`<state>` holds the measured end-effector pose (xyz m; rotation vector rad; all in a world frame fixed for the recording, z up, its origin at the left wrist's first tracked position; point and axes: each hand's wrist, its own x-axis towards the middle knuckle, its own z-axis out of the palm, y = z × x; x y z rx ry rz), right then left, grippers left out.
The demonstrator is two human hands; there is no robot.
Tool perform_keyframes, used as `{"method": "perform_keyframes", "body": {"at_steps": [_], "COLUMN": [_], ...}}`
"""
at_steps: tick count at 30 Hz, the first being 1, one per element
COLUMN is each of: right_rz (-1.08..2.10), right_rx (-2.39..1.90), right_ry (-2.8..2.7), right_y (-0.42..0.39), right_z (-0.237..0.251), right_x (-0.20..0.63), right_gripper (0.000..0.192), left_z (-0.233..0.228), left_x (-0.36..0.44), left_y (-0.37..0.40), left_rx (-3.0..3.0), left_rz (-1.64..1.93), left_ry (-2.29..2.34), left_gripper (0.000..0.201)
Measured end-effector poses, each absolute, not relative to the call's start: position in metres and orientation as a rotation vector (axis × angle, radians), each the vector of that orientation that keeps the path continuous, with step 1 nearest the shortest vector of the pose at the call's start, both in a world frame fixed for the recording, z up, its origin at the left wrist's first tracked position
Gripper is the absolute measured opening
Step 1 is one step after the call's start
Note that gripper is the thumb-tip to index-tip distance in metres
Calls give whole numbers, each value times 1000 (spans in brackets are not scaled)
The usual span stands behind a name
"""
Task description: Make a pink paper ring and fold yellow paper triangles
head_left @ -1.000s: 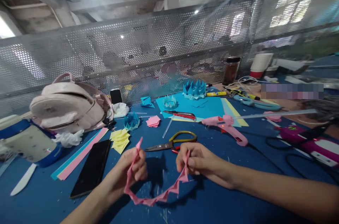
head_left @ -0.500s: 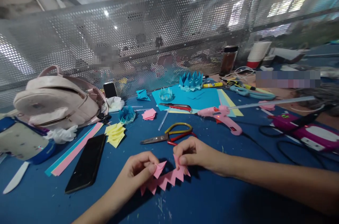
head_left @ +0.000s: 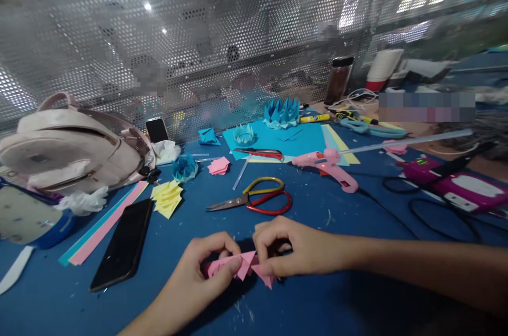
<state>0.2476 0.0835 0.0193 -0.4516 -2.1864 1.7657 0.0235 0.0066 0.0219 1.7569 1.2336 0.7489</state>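
A strip of folded pink paper [head_left: 246, 263] with pointed, zigzag teeth is held low over the blue table, close in front of me. My left hand [head_left: 210, 264] pinches its left part between thumb and fingers. On its right part, the thumb and curled fingers of my right hand [head_left: 280, 248] are closed; some of the paper is hidden behind them. Just beyond my hands lie scissors [head_left: 250, 199] with one yellow and one red handle, blades pointing left.
A pink glue gun [head_left: 327, 164] with a long clear stick lies right of the scissors. To the left are a black phone [head_left: 123, 241], yellow paper pieces [head_left: 166, 198] and a pale backpack [head_left: 79, 148]. Blue paper crowns [head_left: 281, 112] stand farther back. A magenta power strip [head_left: 452, 185] is at right.
My hands have come closer together, and the pink strip, earlier hanging teeth-down in a longer row, is now bunched up between them. The right hand has drawn nearer, away from the scissors.
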Motion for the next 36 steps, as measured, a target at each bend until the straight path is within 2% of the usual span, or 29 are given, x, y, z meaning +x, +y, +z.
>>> {"method": "perform_keyframes", "body": {"at_steps": [12,24,30,36], "right_rz": [1739,1801,1863,1965], "right_rx": [-496,-563,-613,-605], "right_ry": [-2191,-2186,-2081,-1960], "right_y": [83,85,89,98], "right_z": [18,21,17,12], "right_x": [248,249,247,247], "right_gripper": [37,43,42,38], "left_z": [22,26,30,31], "left_x": [25,27,23,19], "left_y": [7,6,8,9], "left_rx": [1787,2150,2370,2339], "left_rz": [763,716,644,627], "left_ry": [1237,1138,1159,1227], "left_gripper": [37,25,26,24]}}
